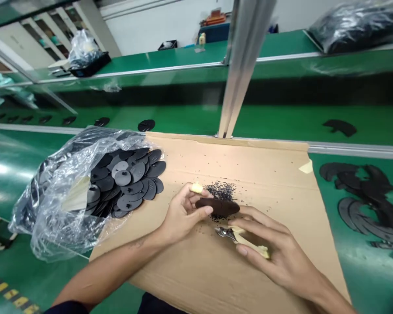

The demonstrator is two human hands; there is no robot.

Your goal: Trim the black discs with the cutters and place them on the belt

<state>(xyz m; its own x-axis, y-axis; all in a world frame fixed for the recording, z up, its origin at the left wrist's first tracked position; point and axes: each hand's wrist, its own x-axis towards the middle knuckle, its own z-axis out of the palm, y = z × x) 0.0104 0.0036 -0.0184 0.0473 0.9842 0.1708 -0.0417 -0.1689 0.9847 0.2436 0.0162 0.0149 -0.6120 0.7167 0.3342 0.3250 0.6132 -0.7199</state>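
Observation:
My left hand (pixel 182 214) pinches a dark, flat round disc (pixel 218 207) between thumb and fingers, tilted nearly edge-on to me. A piece of yellow tape (pixel 197 188) is wrapped on one of its fingers. In my right hand (pixel 283 250) is a pair of cutting nippers (pixel 226 233) with pale yellow wrapped handles, their metal jaws pointing left just below the disc. A fingertip of that hand appears to reach the disc's right edge. Small black bits (pixel 221 189) lie heaped behind and under the disc on a cardboard sheet (pixel 190 272).
On the left, a clear plastic bag (pixel 57 205) spills many black discs (pixel 131 187). Curved black parts (pixel 368 205) lie on the green bench to the right. A metal post (pixel 237 74) rises behind the cardboard. Single black parts (pixel 146 125) sit along the strip behind.

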